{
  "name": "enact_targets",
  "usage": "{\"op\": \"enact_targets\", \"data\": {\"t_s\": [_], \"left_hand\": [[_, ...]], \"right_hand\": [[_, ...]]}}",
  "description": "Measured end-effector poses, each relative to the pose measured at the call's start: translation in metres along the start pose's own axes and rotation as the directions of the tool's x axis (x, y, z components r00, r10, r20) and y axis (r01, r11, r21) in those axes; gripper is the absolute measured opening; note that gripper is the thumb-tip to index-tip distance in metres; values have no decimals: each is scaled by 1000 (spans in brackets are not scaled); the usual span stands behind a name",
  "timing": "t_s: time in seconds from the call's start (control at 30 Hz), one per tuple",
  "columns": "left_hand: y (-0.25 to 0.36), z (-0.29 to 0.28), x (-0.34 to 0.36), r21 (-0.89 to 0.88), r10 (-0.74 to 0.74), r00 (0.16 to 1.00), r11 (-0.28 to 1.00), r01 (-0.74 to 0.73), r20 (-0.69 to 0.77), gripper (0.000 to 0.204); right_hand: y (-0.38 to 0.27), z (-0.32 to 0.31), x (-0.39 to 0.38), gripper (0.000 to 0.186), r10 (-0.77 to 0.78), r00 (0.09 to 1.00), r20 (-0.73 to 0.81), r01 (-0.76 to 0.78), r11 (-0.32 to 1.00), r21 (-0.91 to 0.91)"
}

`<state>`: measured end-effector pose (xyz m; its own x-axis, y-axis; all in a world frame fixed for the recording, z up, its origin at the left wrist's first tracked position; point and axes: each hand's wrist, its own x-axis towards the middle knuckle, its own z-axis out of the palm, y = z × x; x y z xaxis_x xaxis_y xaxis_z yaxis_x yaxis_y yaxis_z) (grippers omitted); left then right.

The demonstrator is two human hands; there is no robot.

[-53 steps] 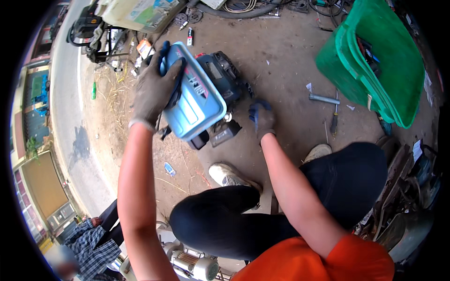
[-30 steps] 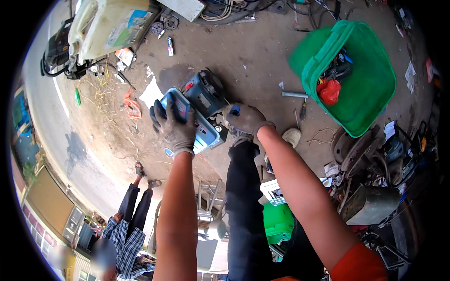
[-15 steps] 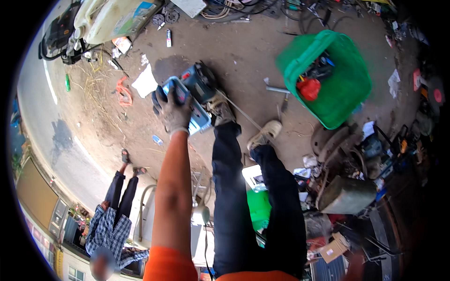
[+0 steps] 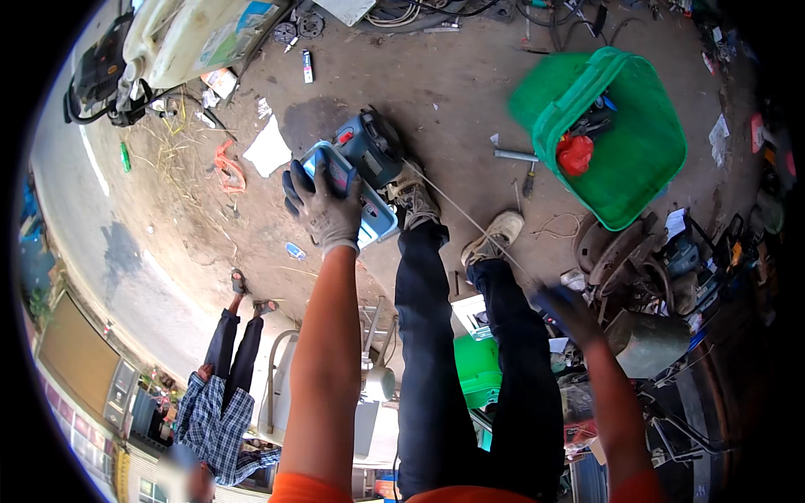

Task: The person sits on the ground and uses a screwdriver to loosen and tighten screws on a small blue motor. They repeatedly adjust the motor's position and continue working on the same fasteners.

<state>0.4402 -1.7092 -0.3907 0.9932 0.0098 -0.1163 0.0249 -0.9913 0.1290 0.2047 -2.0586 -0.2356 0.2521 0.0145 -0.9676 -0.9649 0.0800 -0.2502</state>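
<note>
- Away from the blue machine (image 4: 367,152) your right hand (image 4: 568,312) has swung, a cord (image 4: 457,206) stretched towards it; too blurred to tell its fingers' grip!
- Your left hand (image 4: 329,210) rests on the machine, fingers spread.
- Machine's on the ground (image 4: 470,109), beside your shoe (image 4: 415,199).

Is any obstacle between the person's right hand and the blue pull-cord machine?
In this view, the left shoe and right shoe lie between the right hand and the blue machine; the cord crosses in front of the right shoe.
</note>
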Motion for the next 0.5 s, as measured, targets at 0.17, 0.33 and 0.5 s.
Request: {"op": "enact_targets", "data": {"t_s": [0.17, 0.33, 0.5], "left_hand": [[1, 4, 1, 11, 30, 999, 999, -31, 13, 83], [1, 6, 2, -3, 50, 999, 999, -50, 2, 83], [-2, 5, -3, 56, 30, 999, 998, -31, 11, 83]], "right_hand": [[-44, 137, 297, 39, -274, 958, 83, 274, 962, 8], [-77, 175, 335, 47, -330, 944, -9, 328, 941, -80], [-35, 140, 244, 49, -204, 979, 25, 204, 979, 7]]}}
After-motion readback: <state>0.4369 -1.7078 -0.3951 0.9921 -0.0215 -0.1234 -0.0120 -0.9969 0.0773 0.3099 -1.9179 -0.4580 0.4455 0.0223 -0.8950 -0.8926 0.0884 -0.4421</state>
